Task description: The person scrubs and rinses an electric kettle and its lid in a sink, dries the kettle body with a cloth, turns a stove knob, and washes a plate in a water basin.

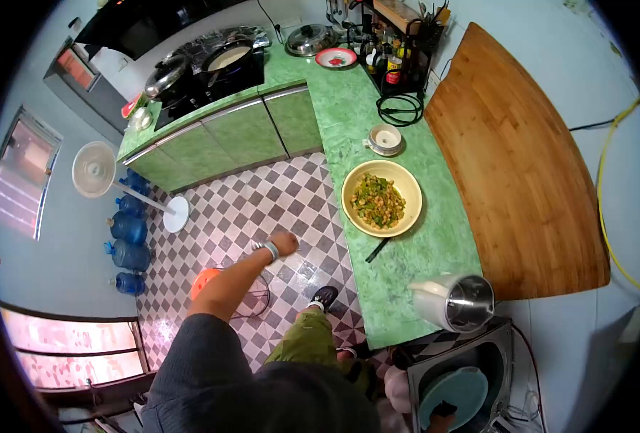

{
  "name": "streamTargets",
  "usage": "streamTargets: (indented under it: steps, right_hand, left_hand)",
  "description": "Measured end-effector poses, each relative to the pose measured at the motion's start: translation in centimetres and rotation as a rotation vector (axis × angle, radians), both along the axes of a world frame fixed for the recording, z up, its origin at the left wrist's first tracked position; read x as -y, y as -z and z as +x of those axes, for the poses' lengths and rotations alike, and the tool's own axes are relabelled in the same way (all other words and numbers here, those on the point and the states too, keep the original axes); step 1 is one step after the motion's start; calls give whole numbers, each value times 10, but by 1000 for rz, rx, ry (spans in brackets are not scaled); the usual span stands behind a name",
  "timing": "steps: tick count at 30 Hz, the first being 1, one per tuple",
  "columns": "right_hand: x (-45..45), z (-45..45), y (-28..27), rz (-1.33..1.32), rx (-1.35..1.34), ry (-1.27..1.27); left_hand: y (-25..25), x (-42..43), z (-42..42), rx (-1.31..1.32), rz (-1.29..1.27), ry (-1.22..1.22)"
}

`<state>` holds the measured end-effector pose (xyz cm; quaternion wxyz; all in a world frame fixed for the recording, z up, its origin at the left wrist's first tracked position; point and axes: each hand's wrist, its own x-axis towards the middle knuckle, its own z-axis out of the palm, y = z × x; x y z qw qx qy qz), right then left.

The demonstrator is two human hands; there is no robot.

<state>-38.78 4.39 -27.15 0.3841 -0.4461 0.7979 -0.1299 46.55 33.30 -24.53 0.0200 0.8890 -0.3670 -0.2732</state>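
My left hand (284, 244) hangs over the checkered floor with its fingers curled in, and nothing shows in it. A pale band circles that wrist. At the bottom right, my right hand (441, 423) is partly cut off by the frame edge and is closed on a small black object (444, 409), too dark to name. This hand is over a pale blue-green basin (471, 386) in the metal sink (504, 346). On the green counter, a yellow bowl (415, 193) holds chopped green and brown food (377, 202).
A metal pitcher (468, 303) stands near the sink. A black-handled utensil (377, 250) lies by the bowl. A large wooden board (525, 173) leans on the wall. Pans sit on the stove (248, 76). An orange stool (204, 280), a white stand (176, 215) and water jugs (129, 229) occupy the floor.
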Motion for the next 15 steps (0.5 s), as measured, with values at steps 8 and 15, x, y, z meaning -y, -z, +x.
streamTargets:
  steps: [8,15]
  right_hand:
    - [-10,-51,13,14,-40,-461]
    - [-8,110,-97,47,529,924]
  left_hand:
    - [-64,171,166,-128,-526,-388]
    - [24,338,236,-506,-577,-552]
